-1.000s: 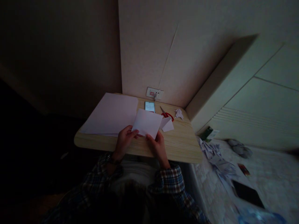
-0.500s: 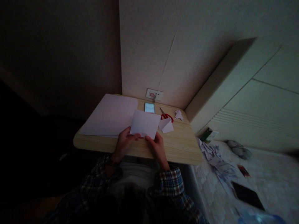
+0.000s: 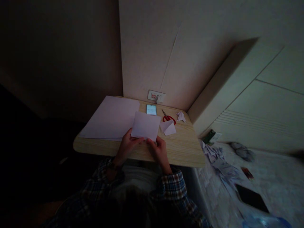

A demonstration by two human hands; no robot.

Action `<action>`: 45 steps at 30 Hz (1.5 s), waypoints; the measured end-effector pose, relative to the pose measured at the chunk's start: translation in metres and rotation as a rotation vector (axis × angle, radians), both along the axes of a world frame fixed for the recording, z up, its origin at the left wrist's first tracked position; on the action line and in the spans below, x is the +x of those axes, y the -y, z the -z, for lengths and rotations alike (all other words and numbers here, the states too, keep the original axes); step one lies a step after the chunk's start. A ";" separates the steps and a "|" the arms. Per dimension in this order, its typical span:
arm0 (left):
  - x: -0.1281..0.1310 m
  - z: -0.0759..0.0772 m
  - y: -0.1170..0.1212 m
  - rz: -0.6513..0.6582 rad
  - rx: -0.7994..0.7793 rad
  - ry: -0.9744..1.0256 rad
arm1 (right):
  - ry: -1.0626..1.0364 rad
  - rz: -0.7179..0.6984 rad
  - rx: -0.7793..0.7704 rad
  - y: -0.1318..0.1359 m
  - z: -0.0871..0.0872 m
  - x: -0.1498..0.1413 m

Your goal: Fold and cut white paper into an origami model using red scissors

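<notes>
Between both hands I hold a small, nearly square sheet of white paper (image 3: pixel 145 125) above the table. My left hand (image 3: pixel 128 143) grips its lower left corner, the thumb lying along the bottom edge. On the lower right, my right hand (image 3: pixel 159 148) pinches the same sheet with its thumb on the near face. The fingers behind the paper are hidden. To the right lies a partly folded piece of white paper (image 3: pixel 169 128), with red-handled scissors (image 3: pixel 169 118) just behind it. A large stack of white paper (image 3: pixel 111 117) lies to the left, partly behind the sheet.
The wooden table (image 3: pixel 185 152) stands against the wall. A lit phone (image 3: pixel 151 110) lies below a wall socket (image 3: pixel 156 96). A folded paper figure (image 3: pixel 181 117) sits at the back right. Beside the table, a bed (image 3: pixel 280 186) bears a paper pile (image 3: pixel 220 163) and a dark tablet-like object (image 3: pixel 252 198).
The held sheet has shifted very slightly left relative to the folded piece. Both hands keep their grip, and the whole view has moved a little.
</notes>
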State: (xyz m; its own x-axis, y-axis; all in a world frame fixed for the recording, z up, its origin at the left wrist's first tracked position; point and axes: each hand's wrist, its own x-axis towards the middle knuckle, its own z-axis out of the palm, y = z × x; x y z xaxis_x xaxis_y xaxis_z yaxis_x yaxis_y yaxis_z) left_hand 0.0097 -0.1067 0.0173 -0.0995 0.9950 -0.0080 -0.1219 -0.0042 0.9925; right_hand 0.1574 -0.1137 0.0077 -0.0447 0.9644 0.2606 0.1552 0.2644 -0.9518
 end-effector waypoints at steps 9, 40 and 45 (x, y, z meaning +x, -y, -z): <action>-0.007 -0.006 0.007 0.070 0.046 0.008 | -0.023 0.004 0.006 0.002 -0.003 0.000; -0.019 -0.008 0.005 -0.009 0.078 -0.133 | 0.028 0.040 0.078 0.001 -0.005 0.002; -0.019 -0.013 0.005 0.097 0.054 -0.175 | -0.061 0.119 0.032 -0.001 -0.011 0.008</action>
State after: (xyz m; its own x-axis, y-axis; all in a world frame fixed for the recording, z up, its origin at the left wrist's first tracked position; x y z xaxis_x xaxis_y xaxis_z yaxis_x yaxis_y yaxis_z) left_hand -0.0092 -0.1120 0.0305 0.0015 0.9985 0.0550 0.0502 -0.0550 0.9972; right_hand 0.1651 -0.1125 0.0188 0.0865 0.9530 0.2903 0.1289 0.2782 -0.9518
